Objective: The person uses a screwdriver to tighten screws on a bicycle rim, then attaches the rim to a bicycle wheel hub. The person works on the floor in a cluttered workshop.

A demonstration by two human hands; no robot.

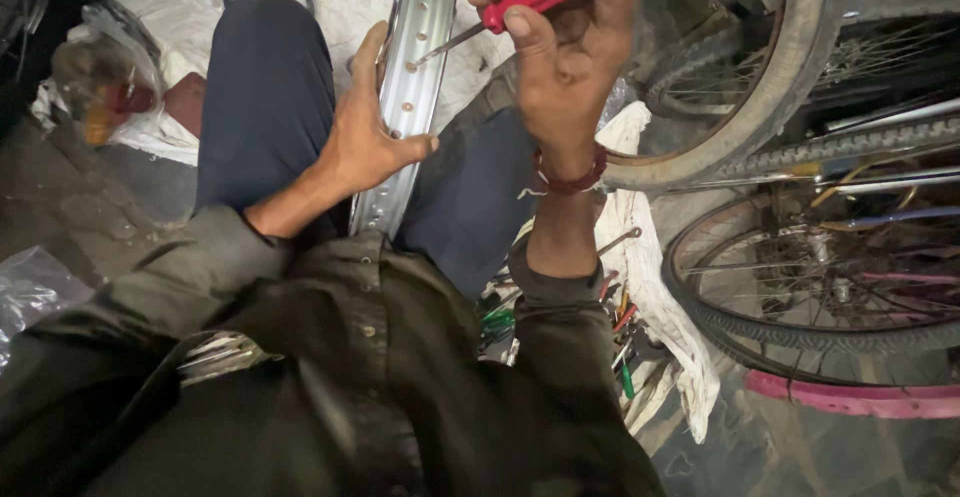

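Head view: your right hand (570, 52) is clenched around the red handle of a screwdriver (520, 2), at about one o'clock, its metal shaft slanting down-left until the tip meets the bare silver wheel rim (415, 67). Your left hand (365, 127) sits just left of centre, fingers wrapped over the rim's edge and thumb pressed flat against its drilled face. The rim stands between your knees, running up toward twelve o'clock. A red bracelet (570, 179) circles your right wrist. Bicycle wheels (800, 287) crowd three o'clock; loose hand tools (615, 332) lie at five o'clock on white sheeting (660, 297).
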